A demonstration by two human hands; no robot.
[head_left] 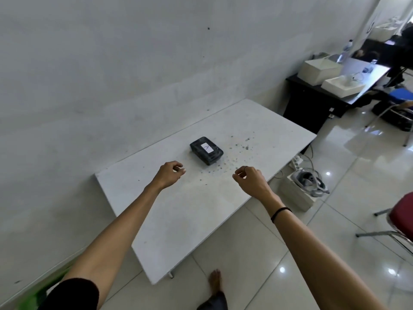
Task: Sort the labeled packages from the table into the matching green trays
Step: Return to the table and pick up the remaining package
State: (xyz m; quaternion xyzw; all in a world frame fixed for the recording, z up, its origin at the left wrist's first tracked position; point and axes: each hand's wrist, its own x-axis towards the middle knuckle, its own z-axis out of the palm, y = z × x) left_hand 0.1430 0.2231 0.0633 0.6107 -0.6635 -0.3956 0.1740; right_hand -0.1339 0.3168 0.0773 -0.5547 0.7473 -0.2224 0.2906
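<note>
Near the middle of the white counter (201, 209) lies one dark package (206, 150) with a white label marked "A". Reaching for it seems the step in hand. Both the left hand (170, 173) and right hand (249, 179) hover short of it, fingers loosely curled, holding nothing. Next comes grasping it; a green edge (33, 296), possibly a tray, shows far left.
</note>
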